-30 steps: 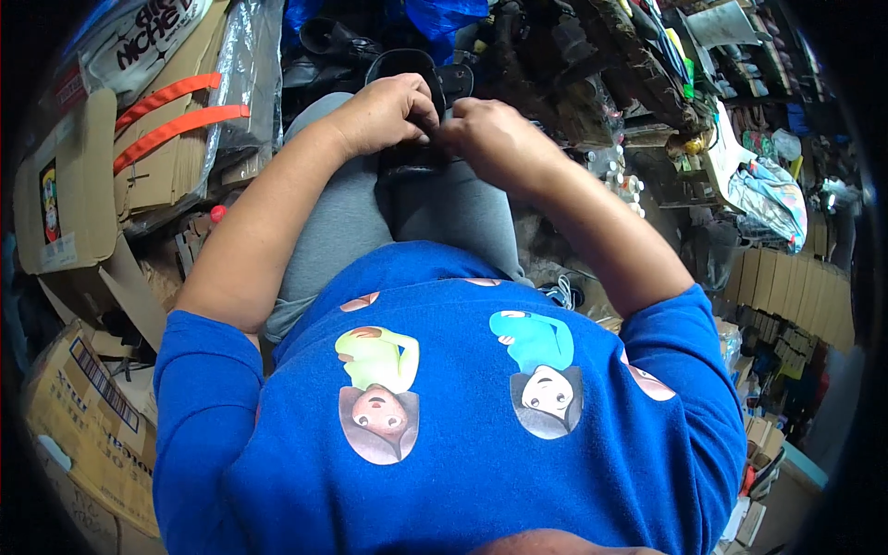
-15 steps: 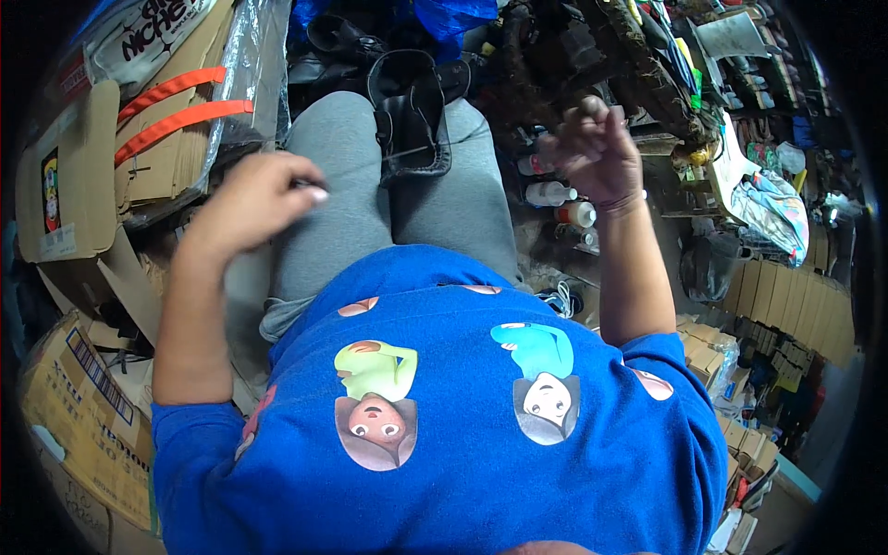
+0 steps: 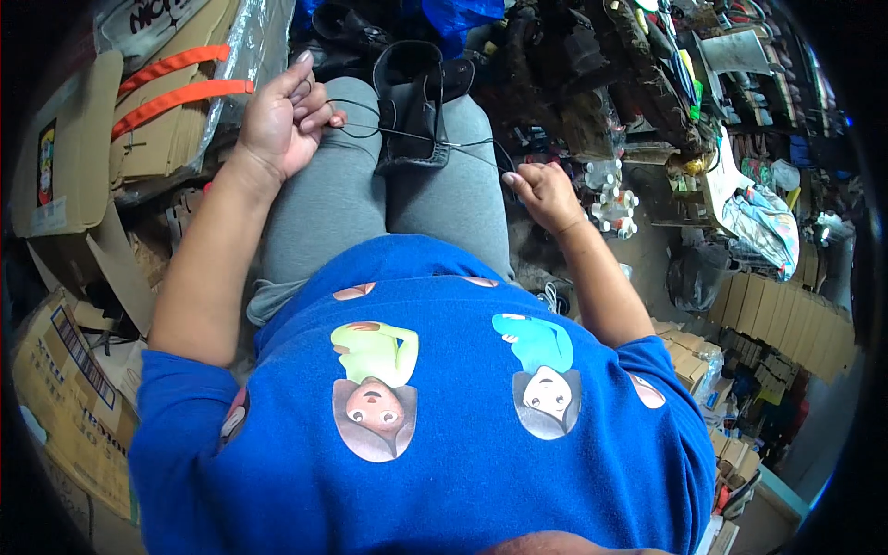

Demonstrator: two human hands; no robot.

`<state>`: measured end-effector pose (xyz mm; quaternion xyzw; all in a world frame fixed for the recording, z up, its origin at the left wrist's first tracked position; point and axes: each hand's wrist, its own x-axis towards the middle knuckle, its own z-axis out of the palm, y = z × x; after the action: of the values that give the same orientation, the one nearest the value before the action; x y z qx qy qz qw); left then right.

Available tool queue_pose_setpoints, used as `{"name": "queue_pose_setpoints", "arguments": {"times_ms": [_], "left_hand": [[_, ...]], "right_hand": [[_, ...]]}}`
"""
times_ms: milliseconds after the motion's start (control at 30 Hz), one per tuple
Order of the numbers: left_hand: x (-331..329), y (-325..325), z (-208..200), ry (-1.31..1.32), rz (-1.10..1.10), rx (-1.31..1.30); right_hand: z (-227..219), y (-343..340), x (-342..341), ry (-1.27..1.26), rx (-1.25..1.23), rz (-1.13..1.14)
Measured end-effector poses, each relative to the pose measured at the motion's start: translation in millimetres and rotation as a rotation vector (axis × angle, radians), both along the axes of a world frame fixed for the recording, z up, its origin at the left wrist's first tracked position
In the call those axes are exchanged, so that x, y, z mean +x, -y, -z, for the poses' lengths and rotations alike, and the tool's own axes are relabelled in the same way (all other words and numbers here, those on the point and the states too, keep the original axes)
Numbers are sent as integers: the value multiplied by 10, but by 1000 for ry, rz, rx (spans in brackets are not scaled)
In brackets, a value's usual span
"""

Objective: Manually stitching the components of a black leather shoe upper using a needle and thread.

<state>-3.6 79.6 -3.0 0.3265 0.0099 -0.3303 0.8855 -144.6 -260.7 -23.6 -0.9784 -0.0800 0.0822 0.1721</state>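
Observation:
A black leather shoe rests across my knees on grey trousers, its open top facing up. Dark thread runs out from both sides of the near end of the shoe. To the left of the shoe, my left hand is raised palm up, fingers curled with the thread looped at them. My right hand is closed beside my right knee, thumb pressed to the fingers, on the thread's other end. A thin pale line crosses the near end of the shoe; whether it is a needle I cannot make out.
Cardboard boxes and flat sheets with orange straps crowd the left. Several small bottles stand on the floor beyond my right hand. A cluttered bench lies farther right. More dark shoes sit past my knees.
My left hand has moved up and forward and turned palm up. My right hand has come down and inward. The thread now shows on both sides of the shoe.

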Motion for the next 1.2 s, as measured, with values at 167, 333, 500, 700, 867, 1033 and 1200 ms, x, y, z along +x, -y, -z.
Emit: {"name": "queue_pose_setpoints", "arguments": {"times_ms": [167, 333, 500, 700, 867, 1033, 1200], "left_hand": [[150, -154, -109, 209, -38, 417], [61, -370, 9, 802, -120, 1189], [-681, 319, -244, 1353, 157, 1124], [-720, 481, -129, 1417, 138, 1189], [-692, 411, -45, 1287, 270, 1228], [-567, 428, -128, 1304, 388, 1142], [-305, 572, -142, 1304, 44, 1034]], "right_hand": [[320, 257, -32, -245, 598, 266], [119, 347, 82, -121, 993, 912], [-525, -487, 543, -7, 678, 196], [-609, -978, 861, 57, -52, -122], [-660, -1035, 759, -63, -123, -105], [-597, -1057, 572, 190, -150, -20], [-650, -893, 487, 371, 37, -72]]}}
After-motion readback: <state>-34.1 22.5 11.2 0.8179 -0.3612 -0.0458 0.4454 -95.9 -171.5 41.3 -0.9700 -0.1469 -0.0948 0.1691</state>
